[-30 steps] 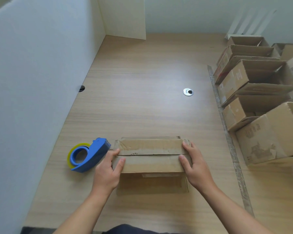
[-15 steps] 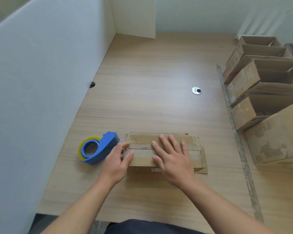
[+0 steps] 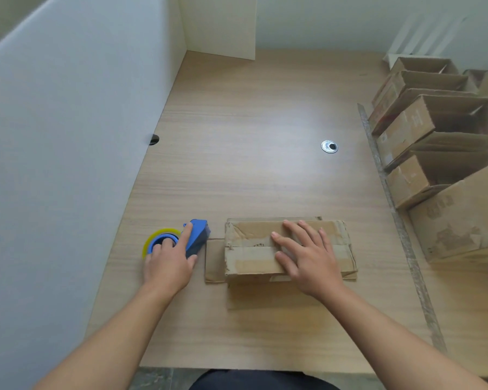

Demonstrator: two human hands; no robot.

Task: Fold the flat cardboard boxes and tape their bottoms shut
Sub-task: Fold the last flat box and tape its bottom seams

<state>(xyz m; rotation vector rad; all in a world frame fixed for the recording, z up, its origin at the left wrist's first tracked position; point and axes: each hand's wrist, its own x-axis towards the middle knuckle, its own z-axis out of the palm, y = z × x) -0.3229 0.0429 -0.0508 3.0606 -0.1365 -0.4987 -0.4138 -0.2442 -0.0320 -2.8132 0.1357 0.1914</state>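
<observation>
- Left hand (image 3: 168, 263), lower left of centre, grips the tape dispenser (image 3: 196, 237), forefinger straight along it and thumb against its side.
- Right hand (image 3: 307, 260), mid-frame, lies palm down on the box (image 3: 251, 254), fingers spread and straight.
- Both bare forearms reach up from the bottom edge.

Left hand (image 3: 168, 264) on dispenser (image 3: 199, 235), right hand (image 3: 310, 263) on box (image 3: 248, 249)

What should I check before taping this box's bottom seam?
1. Flaps of the box closed flat under the right hand: ok.
2. Seam free for tape: not ok, the right hand's fingers lie across it.
3. Left hand gripping the tape dispenser: cannot tell, it rests on it.
4. Tape end ready: cannot tell, hidden.
5. Folded boxes at right stand apart from the work: ok.
</observation>
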